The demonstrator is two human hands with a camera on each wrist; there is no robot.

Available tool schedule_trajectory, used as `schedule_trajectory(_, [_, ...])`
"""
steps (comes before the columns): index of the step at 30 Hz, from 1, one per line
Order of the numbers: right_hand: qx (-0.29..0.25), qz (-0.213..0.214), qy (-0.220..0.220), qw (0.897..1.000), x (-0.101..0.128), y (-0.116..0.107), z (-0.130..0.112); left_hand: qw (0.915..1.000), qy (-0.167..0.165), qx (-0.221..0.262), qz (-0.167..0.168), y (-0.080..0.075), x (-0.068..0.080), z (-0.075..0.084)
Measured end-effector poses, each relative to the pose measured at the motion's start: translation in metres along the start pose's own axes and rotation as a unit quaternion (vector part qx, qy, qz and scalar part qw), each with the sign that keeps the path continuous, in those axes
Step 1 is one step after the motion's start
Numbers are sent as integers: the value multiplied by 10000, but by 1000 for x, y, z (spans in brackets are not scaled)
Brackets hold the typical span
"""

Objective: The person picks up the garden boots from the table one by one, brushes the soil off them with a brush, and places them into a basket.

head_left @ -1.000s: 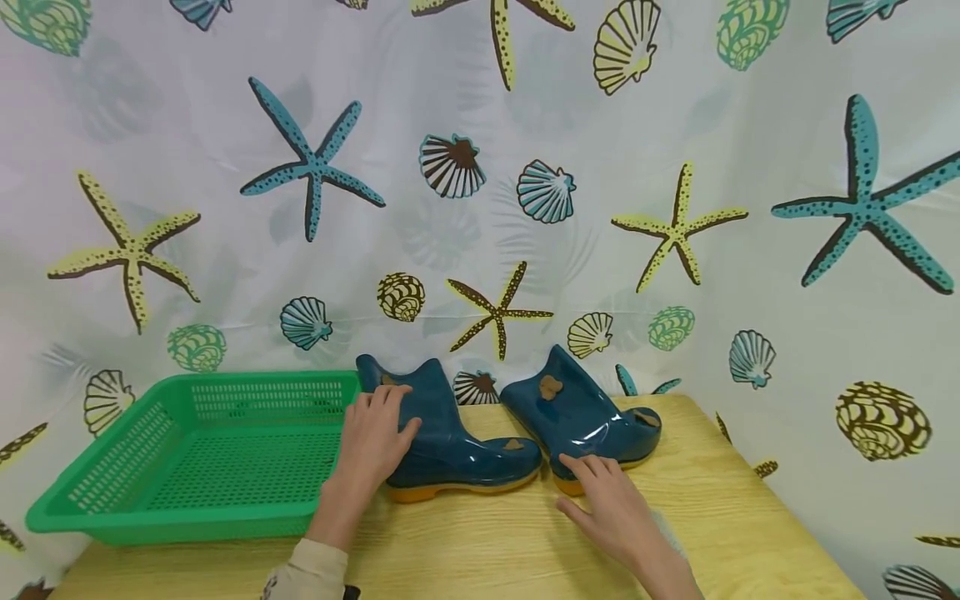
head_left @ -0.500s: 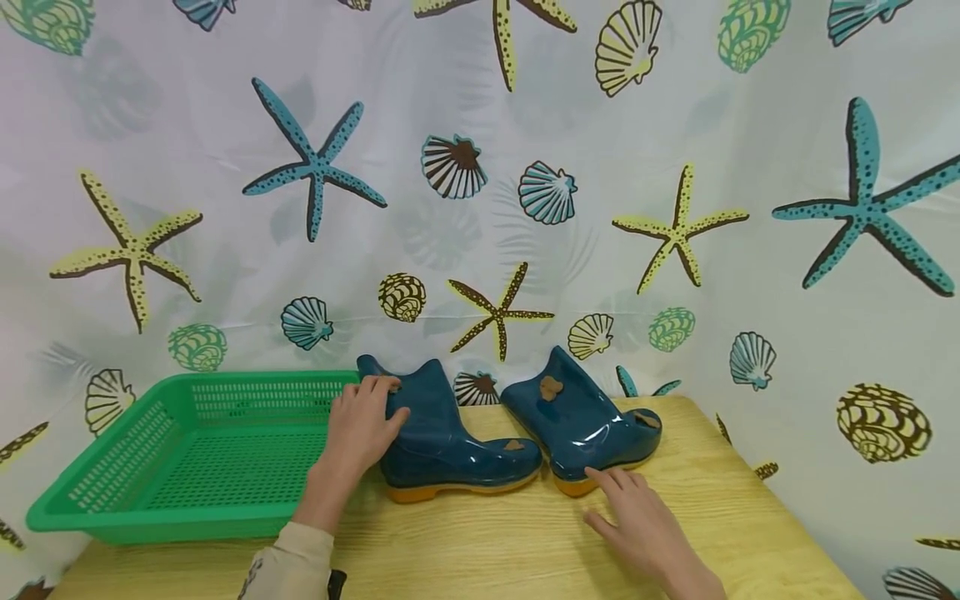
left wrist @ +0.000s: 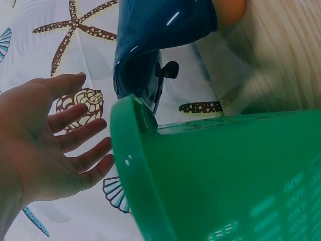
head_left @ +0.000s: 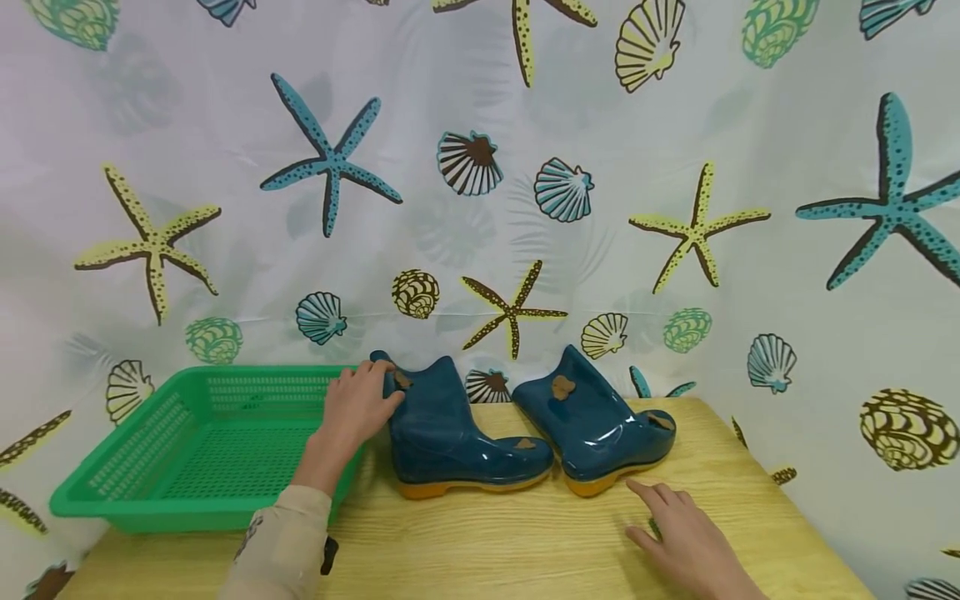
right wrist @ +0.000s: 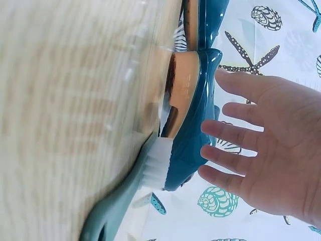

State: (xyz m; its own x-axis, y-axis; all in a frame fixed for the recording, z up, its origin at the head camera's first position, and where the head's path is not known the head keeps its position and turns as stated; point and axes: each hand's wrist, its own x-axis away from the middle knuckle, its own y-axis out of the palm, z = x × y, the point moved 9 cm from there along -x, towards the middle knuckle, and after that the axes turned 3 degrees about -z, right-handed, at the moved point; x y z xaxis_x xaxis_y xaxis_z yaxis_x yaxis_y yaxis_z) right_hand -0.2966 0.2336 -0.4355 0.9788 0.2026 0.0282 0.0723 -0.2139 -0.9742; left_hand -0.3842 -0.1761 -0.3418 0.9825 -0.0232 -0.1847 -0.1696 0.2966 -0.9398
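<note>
While the left hand (head_left: 358,406) and right hand (head_left: 686,537) hover apart, fingers loose and holding nothing, two toe-rightward boots stand lower centre in the head view, the left boot's (head_left: 438,429) shaft beside the left hand, the right boot (head_left: 600,425) up-left of the right.

Two blue boots by the table's (head_left: 525,558) back edge: left-hand boot (head_left: 442,437), right-hand boot (head_left: 603,429); four brown patches (head_left: 562,387) visible, two per boot; one green basket (head_left: 187,507) toward left edge; one brush (right wrist: 116,203) toward right edge; two hands, left hand (head_left: 356,408), right hand (head_left: 686,537); one beige sleeve (head_left: 281,533) visible; one table
</note>
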Motion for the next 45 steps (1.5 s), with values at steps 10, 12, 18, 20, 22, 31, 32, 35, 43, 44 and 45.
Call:
schedule_trajectory(10, [-42, -290, 185, 9994, 8, 4, 22, 9992, -157, 315, -207, 10, -7, -9])
schedule_trajectory(12, [-41, -353, 204, 9992, 9, 4, 25, 9990, -198, 348, -190, 9, -9, -11])
schedule_trajectory(18, [-72, -403, 161, 9990, 14, 2, 38, 9991, -215, 243, -264, 12, -15, -10])
schedule_trajectory(20, [-102, -433, 170, 9989, 17, 3, 43, 9990, -210, 242, -303, 13, -16, -8])
schedule_trajectory(22, [-150, -461, 180, 9987, 18, 4, 48, 9988, -250, 268, -312, 14, -17, -8])
schedule_trajectory(31, [-815, -921, 274, 9920, 21, 16, 62, 9973, -500, 400, -367, 19, -17, -20])
schedule_trajectory(32, [-849, -960, 320, 9912, 21, 18, 63, 9972, -493, 407, -378, 19, -17, -21])
schedule_trajectory(35, [-874, -1057, 414, 9897, 22, 22, 67, 9973, -464, 418, -376, 21, -17, -22])
schedule_trajectory(43, [-1097, -1074, 313, 9877, 26, 28, 72, 9976, -452, 432, -311, 24, -20, -23])
schedule_trajectory(44, [-1111, -1058, 279, 9878, 27, 28, 72, 9975, -466, 434, -299, 24, -20, -24])
schedule_trajectory(45, [-1139, -1052, 240, 9876, 27, 29, 73, 9974, -481, 444, -287, 24, -21, -24])
